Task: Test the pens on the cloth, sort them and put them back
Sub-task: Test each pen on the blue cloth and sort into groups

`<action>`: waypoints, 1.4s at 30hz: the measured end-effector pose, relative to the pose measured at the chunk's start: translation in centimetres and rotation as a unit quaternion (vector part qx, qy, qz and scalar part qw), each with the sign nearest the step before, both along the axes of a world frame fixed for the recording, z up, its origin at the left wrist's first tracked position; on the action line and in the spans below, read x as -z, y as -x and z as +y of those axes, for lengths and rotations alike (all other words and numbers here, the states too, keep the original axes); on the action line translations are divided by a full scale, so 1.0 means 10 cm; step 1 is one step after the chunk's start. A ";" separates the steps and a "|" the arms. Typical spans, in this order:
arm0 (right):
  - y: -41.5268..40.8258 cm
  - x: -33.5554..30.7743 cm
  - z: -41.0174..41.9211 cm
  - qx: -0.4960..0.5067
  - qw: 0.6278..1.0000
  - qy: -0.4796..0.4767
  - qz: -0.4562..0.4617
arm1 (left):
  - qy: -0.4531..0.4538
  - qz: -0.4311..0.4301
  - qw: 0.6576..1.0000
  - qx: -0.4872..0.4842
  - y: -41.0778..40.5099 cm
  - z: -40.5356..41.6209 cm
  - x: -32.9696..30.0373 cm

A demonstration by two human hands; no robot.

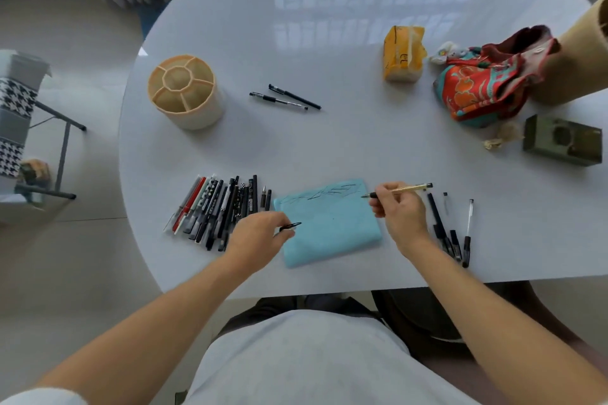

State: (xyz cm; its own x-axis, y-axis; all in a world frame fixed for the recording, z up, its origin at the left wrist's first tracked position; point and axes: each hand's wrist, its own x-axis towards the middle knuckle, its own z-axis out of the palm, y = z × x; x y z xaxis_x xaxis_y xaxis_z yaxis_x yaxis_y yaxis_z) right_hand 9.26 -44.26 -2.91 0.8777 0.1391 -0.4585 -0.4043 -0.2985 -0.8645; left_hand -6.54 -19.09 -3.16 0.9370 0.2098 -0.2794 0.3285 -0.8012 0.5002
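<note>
Right hand [399, 210] fingers pinch a slim gold pen [399, 191], long axis left-right, tip pointing left at the right edge of the folded light-blue cloth [329, 233]. Left hand [260, 233] fingers pinch a black pen cap [291, 226] over the cloth's left edge on the white counter [329, 76].

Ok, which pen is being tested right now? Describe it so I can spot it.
Find the folded light blue cloth at the near edge of the white table. At its far right corner, the right hand holds a slim gold-barrelled pen. It is the only gold pen; those beside it are black or clear.
</note>
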 end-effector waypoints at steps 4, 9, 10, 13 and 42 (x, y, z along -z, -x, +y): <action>0.04 0.16 0.31 -0.094 0.991 0.080 -0.059 | 0.024 -0.015 0.997 0.075 -0.17 -0.31 0.08; 0.11 0.32 0.42 -0.178 0.958 0.179 -0.139 | 0.017 0.008 0.993 0.116 -0.28 -0.40 0.23; 0.12 0.33 0.43 -0.192 0.951 0.192 -0.146 | 0.016 0.011 0.994 0.111 -0.27 -0.39 0.25; 0.12 0.37 0.44 -0.207 0.947 0.192 -0.156 | 0.018 0.014 0.995 0.099 -0.26 -0.37 0.28; 0.43 0.01 0.08 -0.077 0.990 -0.101 0.056 | 0.084 0.011 0.995 0.048 -0.51 -0.70 -0.04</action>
State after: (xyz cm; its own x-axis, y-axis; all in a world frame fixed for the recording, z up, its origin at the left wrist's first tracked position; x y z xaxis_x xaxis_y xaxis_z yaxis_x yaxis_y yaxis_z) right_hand 4.94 -43.48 -3.00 0.7838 0.3661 -0.5016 -0.4646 -0.1901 -0.8648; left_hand -1.44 -26.08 -2.79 0.9436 0.0681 -0.3241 0.2671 -0.7352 0.6230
